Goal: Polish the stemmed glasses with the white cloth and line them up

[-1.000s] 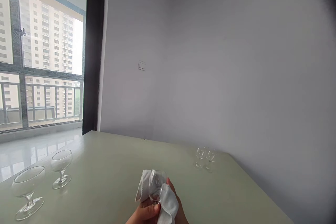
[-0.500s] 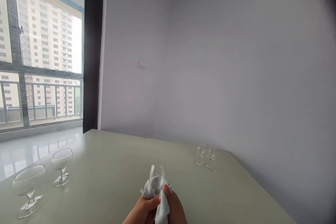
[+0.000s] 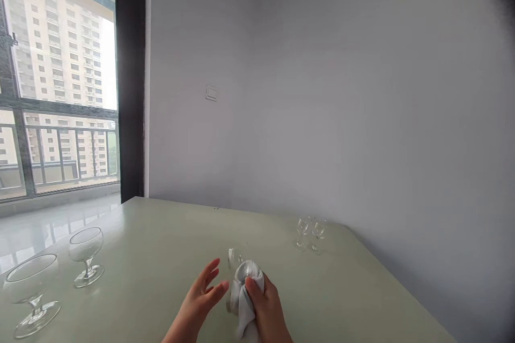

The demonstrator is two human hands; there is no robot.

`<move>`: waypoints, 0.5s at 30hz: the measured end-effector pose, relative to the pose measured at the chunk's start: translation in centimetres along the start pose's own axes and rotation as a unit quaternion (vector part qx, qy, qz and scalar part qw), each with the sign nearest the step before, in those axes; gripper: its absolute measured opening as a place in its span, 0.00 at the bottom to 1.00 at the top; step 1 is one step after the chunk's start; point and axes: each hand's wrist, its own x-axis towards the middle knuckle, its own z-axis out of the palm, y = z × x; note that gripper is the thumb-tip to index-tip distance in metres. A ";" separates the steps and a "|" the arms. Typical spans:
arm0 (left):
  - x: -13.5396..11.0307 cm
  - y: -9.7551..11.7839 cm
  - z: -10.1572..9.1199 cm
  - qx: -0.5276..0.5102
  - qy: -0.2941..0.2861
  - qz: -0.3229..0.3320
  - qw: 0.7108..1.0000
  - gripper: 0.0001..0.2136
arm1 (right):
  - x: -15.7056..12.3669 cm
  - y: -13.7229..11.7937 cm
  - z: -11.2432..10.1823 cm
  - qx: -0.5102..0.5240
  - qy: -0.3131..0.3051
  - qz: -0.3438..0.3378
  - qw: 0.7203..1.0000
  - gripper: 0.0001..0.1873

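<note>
left hand [image 3: 198,297]: off cloth [image 3: 243,305], fingers apart | grip: 2 hands → right hand [image 3: 267,304] alone

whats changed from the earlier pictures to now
The left hand has let go of the glass and white cloth, opening and moving left. The right hand now holds both alone. The two larger glasses on the left and the small glasses at the back right stand where they were.

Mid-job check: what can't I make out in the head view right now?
Head view, held glass: most of its lower part, hidden by the white cloth and right hand.
Head view, right hand: some fingers, behind the cloth.
Head view, far glasses: exact count, too small and faint.
</note>
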 end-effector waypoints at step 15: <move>-1.4 3.3 3.8 -0.127 -0.135 -0.159 0.970 0.09 | 0.4 5.9 0.0 -0.489 0.061 -0.431 0.756 0.13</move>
